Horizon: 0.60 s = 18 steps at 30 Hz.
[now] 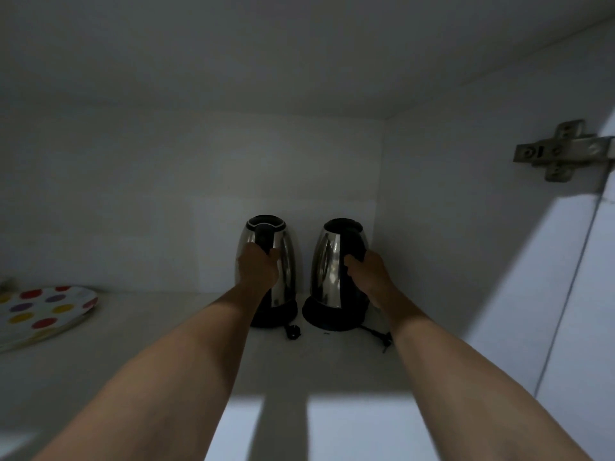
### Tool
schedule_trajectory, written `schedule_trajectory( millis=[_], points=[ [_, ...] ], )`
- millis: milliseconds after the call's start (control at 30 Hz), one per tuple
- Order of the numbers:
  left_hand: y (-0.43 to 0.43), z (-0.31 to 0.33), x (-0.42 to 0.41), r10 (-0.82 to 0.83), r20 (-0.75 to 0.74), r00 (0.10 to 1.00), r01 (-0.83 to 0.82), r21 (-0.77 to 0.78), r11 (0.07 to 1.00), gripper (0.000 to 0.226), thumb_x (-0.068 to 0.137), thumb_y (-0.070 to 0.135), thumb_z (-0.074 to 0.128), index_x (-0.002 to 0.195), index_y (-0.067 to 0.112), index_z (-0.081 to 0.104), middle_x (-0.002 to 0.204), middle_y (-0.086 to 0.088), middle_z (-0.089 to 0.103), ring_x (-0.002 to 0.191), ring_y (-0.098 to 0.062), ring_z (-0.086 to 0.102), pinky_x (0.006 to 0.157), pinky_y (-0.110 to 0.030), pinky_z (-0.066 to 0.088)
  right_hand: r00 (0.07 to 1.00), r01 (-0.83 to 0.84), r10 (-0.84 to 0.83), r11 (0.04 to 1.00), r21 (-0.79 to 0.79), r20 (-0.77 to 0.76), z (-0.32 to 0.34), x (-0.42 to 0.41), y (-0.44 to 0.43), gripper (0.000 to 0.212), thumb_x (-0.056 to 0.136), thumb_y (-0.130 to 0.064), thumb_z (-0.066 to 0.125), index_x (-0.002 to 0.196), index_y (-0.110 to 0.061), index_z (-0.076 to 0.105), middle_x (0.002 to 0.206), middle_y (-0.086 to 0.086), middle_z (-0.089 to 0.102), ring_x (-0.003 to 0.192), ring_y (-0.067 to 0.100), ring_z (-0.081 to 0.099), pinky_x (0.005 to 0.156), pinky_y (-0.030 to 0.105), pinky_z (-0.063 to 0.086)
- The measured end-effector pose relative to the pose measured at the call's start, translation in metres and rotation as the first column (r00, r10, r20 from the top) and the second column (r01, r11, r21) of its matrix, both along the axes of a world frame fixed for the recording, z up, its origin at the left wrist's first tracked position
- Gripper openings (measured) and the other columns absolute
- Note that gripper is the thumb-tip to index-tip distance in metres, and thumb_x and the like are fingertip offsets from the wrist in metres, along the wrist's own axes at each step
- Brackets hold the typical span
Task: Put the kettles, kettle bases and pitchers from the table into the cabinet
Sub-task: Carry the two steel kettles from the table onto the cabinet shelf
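Note:
Two steel kettles with black lids stand side by side at the back of a white cabinet shelf (166, 344). The left kettle (284, 264) sits on its black base (283, 316), and my left hand (258, 267) grips its black handle. On the right kettle (327, 264), which rests on its own black base (327, 317), my right hand (367, 274) holds the handle. A plug (293, 332) lies in front of the left base, and a cord with plug (382, 337) trails from the right one.
A plate with coloured dots (43, 311) lies at the shelf's left edge. The cabinet's right wall (449, 227) stands close to the right kettle, with a metal door hinge (562, 151) higher up. Bare shelf lies between the plate and the kettles.

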<state>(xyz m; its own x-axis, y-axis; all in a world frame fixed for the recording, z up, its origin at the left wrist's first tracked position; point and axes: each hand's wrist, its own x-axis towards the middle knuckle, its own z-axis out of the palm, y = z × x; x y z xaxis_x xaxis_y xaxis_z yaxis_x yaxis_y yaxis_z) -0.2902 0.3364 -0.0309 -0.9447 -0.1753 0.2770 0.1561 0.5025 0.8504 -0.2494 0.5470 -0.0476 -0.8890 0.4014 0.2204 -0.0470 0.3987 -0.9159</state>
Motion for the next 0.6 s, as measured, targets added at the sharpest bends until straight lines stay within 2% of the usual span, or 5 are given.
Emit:
schedule_trajectory(
  millis=[100,233,333,400,600],
  points=[
    [0.002,0.003,-0.002,0.020,0.002,1.000,-0.020,0.016,1.000,0.042,0.099,0.026,0.057,0.125,-0.008,0.054,0.121,-0.028,0.063,0.111,-0.042,0.062,0.086,-0.042,0.049,1.000,-0.019,0.019,1.000,-0.021,0.007,0.004,-0.001,0.000,0.031,0.093,-0.032,0.058,0.108,-0.006,0.066,0.102,0.017,0.069,0.097,0.035,0.068,0.091,0.047,0.057],
    [0.000,0.001,-0.007,0.045,0.001,0.999,-0.045,-0.008,0.999,0.044,0.099,0.027,0.057,0.126,-0.007,0.053,0.121,-0.027,0.062,0.112,-0.042,0.061,0.088,-0.042,0.049,0.999,-0.035,0.036,0.998,-0.061,0.006,0.005,-0.003,0.003,0.025,0.096,-0.027,0.058,0.107,-0.006,0.065,0.096,0.013,0.066,0.087,0.029,0.064,0.079,0.036,0.054],
    [0.000,0.000,-0.010,0.061,0.001,0.998,-0.061,-0.010,0.998,0.045,0.099,0.027,0.057,0.127,-0.007,0.052,0.123,-0.027,0.062,0.114,-0.042,0.061,0.090,-0.044,0.049,0.999,-0.042,0.041,0.998,-0.044,-0.017,0.005,-0.002,0.005,0.015,0.096,-0.024,0.058,0.091,-0.011,0.062,0.089,0.011,0.065,0.083,0.027,0.062,0.076,0.032,0.051],
    [0.000,0.000,-0.009,0.065,-0.006,0.998,-0.065,-0.018,0.998,0.044,0.099,0.027,0.057,0.127,-0.007,0.052,0.124,-0.027,0.062,0.114,-0.042,0.060,0.089,-0.044,0.049,0.999,-0.040,0.040,0.999,-0.019,-0.024,0.006,-0.001,0.007,0.016,0.096,-0.022,0.058,0.081,-0.018,0.058,0.083,0.007,0.063,0.082,0.026,0.061,0.075,0.031,0.049],
    [-0.001,-0.001,-0.008,0.079,0.014,0.997,-0.079,-0.021,0.997,0.045,0.100,0.027,0.056,0.128,-0.007,0.051,0.126,-0.027,0.061,0.116,-0.042,0.059,0.089,-0.042,0.047,0.999,-0.002,0.003,1.000,0.020,-0.043,0.007,0.009,0.017,0.014,0.096,-0.020,0.058,0.082,-0.015,0.059,0.087,0.010,0.063,0.077,0.024,0.060,0.068,0.028,0.046]
  ],
)
